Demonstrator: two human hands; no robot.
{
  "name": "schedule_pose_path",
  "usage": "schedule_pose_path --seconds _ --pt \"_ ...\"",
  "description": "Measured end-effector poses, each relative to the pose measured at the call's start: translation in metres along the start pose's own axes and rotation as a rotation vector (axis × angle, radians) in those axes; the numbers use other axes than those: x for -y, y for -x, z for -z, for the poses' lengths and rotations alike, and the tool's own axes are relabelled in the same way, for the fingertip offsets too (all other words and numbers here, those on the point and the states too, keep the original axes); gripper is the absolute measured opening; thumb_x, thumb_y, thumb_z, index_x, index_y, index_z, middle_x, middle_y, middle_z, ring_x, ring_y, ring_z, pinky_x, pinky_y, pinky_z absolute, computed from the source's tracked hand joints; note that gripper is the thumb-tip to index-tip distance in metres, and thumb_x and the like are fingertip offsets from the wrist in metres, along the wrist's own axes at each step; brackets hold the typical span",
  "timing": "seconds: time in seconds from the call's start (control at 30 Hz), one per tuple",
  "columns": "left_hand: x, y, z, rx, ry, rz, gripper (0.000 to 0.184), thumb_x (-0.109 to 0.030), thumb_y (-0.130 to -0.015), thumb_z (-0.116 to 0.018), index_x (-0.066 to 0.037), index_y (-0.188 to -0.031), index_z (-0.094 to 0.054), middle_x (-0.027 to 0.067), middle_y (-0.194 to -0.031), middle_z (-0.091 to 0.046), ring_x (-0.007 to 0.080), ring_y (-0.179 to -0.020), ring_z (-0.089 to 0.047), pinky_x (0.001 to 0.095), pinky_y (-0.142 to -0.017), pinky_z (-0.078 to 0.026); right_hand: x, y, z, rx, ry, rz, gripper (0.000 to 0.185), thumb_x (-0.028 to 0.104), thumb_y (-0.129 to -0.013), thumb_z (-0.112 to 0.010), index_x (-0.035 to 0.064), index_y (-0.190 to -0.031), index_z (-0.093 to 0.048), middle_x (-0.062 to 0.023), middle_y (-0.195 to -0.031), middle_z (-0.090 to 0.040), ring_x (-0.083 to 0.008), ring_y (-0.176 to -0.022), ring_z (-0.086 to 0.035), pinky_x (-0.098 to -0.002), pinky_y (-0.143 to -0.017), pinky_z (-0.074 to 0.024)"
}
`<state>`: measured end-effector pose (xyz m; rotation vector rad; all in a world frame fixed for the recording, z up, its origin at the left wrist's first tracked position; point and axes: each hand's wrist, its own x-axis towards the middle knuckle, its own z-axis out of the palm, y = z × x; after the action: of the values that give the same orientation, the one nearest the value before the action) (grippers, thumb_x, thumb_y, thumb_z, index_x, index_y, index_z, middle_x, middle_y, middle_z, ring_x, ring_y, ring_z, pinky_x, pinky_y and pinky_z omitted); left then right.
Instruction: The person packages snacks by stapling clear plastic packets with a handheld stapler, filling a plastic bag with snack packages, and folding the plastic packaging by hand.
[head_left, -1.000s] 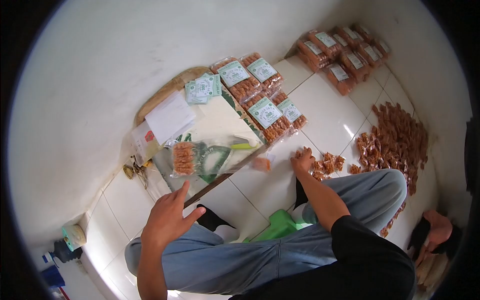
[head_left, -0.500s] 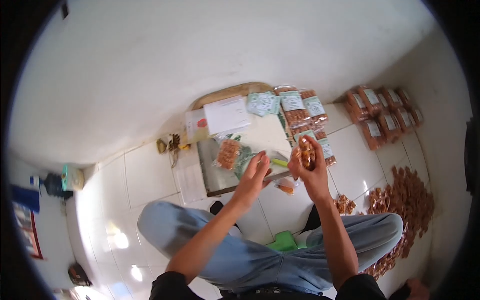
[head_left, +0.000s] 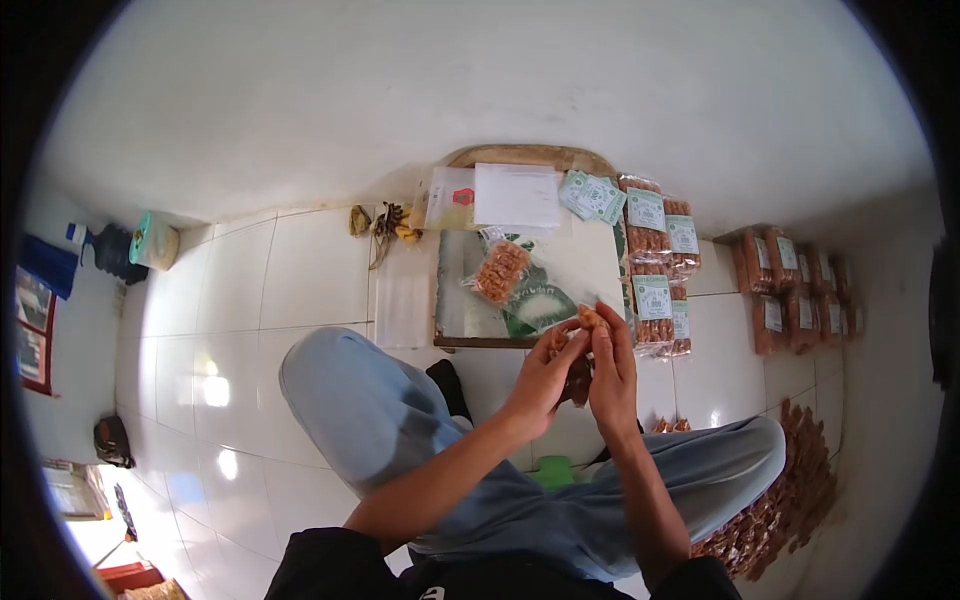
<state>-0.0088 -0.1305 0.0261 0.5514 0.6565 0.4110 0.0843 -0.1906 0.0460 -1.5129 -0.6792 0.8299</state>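
Note:
Above my lap, close to the near edge of the low table [head_left: 575, 250], both hands come together around brown snack pieces [head_left: 578, 385]. My left hand [head_left: 545, 378] grips them from the left, thumb on top. My right hand [head_left: 614, 385] closes on the other side, and an orange-brown piece shows between the fingertips. Fingers cover much of the bundle, so its wrapping is hard to make out. On the tabletop just beyond lies a clear plastic bag of brown snacks [head_left: 502, 270].
White paper sheets [head_left: 515, 195] and green printed labels [head_left: 594, 197] lie at the table's back. Labelled snack packs [head_left: 652, 300] line its right side; more packs [head_left: 795, 290] are stacked against the wall. Loose snacks [head_left: 800, 470] are heaped beyond my right knee. Bananas [head_left: 395, 225] rest left.
My hands, apart before with the snack pieces in the right one, have met around them, closer to my body. My left hand has closed. The camera view has shifted.

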Motion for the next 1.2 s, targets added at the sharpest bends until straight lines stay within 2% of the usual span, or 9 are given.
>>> schedule_pose_path --seconds 0.03,0.07,0.23,0.37,0.47,0.57,0.83,1.0,1.2 --pt "0.002 -0.003 0.004 -0.012 0.09 -0.013 0.049 -0.038 -0.093 -0.061 -0.013 -0.132 -0.044 0.006 -0.106 -0.06 0.016 -0.085 -0.064 0.0306 -0.072 -0.053 0.005 0.001 0.0 -0.046 0.002 -0.089 0.04 0.019 -0.102 -0.041 0.0031 -0.139 -0.039 -0.0102 -0.116 -0.056 -0.0121 -0.094 -0.054 -0.0261 -0.082 -0.046" --pt "0.004 -0.004 0.007 -0.026 0.178 -0.024 0.049 -0.035 -0.093 -0.063 -0.012 -0.131 -0.044 0.0069 -0.104 -0.06 0.0168 -0.082 -0.064 0.0305 -0.07 -0.054 0.006 0.002 -0.003 -0.079 -0.049 0.037 0.042 0.022 -0.102 -0.041 0.0049 -0.14 -0.035 -0.0088 -0.113 -0.055 -0.0086 -0.09 -0.051 -0.0239 -0.075 -0.0451" --pt "-0.003 -0.002 0.015 -0.184 0.159 -0.128 0.053 -0.037 -0.094 -0.059 -0.011 -0.134 -0.037 0.0091 -0.105 -0.057 0.0225 -0.092 -0.061 0.0386 -0.082 -0.054 -0.013 0.005 0.001 -0.187 -0.014 0.087 0.038 0.023 -0.102 -0.045 0.0009 -0.132 -0.036 -0.0103 -0.111 -0.055 -0.0134 -0.091 -0.054 -0.0267 -0.077 -0.0452" --pt "0.006 -0.009 0.022 -0.218 0.165 -0.174 0.049 -0.038 -0.094 -0.06 -0.011 -0.13 -0.042 0.0055 -0.106 -0.058 0.015 -0.091 -0.061 0.0294 -0.074 -0.052 -0.025 0.012 -0.006 -0.025 -0.02 0.011 0.042 0.021 -0.099 -0.053 -0.0042 -0.128 -0.037 -0.0167 -0.117 -0.053 -0.0217 -0.101 -0.055 -0.0326 -0.086 -0.0458" --pt "0.004 -0.009 0.028 -0.196 0.101 -0.178 0.049 -0.045 -0.095 -0.054 -0.014 -0.132 -0.041 0.0047 -0.108 -0.056 0.0149 -0.092 -0.059 0.0301 -0.076 -0.05 -0.014 0.016 -0.007 0.148 0.442 0.292 0.064 0.017 -0.082 -0.073 -0.0007 -0.133 -0.038 -0.0211 -0.132 -0.044 -0.0342 -0.114 -0.051 -0.0399 -0.097 -0.0411" --pt "-0.002 -0.01 0.027 -0.169 0.182 -0.158 0.051 -0.053 -0.096 -0.046 -0.017 -0.131 -0.04 0.0042 -0.111 -0.055 0.0162 -0.098 -0.057 0.0325 -0.081 -0.048 -0.012 0.012 0.006 0.224 0.527 0.343 0.071 0.016 -0.078 -0.076 0.0013 -0.136 -0.038 -0.0209 -0.133 -0.046 -0.0369 -0.115 -0.05 -0.0412 -0.098 -0.0408" --pt "0.01 -0.008 0.008 -0.035 0.199 -0.151 0.05 -0.052 -0.099 -0.039 -0.018 -0.135 -0.037 0.0046 -0.121 -0.053 0.0183 -0.109 -0.054 0.0354 -0.089 -0.047 -0.023 0.018 0.018 0.007 0.509 0.3 0.067 0.009 -0.078 -0.071 0.0006 -0.136 -0.039 -0.0222 -0.126 -0.053 -0.0387 -0.112 -0.054 -0.0425 -0.094 -0.0447" --pt "0.019 -0.005 -0.002 -0.014 -0.003 -0.236 0.062 -0.053 -0.098 -0.037 -0.015 -0.145 -0.023 0.0058 -0.133 -0.044 0.0203 -0.12 -0.048 0.0385 -0.102 -0.041 -0.029 0.025 0.023 -0.079 0.41 0.24 0.063 0.008 -0.08 -0.066 -0.0007 -0.136 -0.039 -0.0234 -0.127 -0.052 -0.0382 -0.115 -0.053 -0.0414 -0.095 -0.0443" --pt "0.032 -0.005 0.003 0.07 0.051 -0.256 0.071 -0.057 -0.096 -0.035 -0.013 -0.148 -0.016 0.0076 -0.14 -0.039 0.0218 -0.129 -0.041 0.0398 -0.109 -0.034 -0.035 0.024 0.037 0.16 0.109 0.19 0.074 0.015 -0.08 -0.066 -0.0011 -0.142 -0.03 -0.0219 -0.137 -0.042 -0.0338 -0.13 -0.039 -0.0399 -0.109 -0.0288"
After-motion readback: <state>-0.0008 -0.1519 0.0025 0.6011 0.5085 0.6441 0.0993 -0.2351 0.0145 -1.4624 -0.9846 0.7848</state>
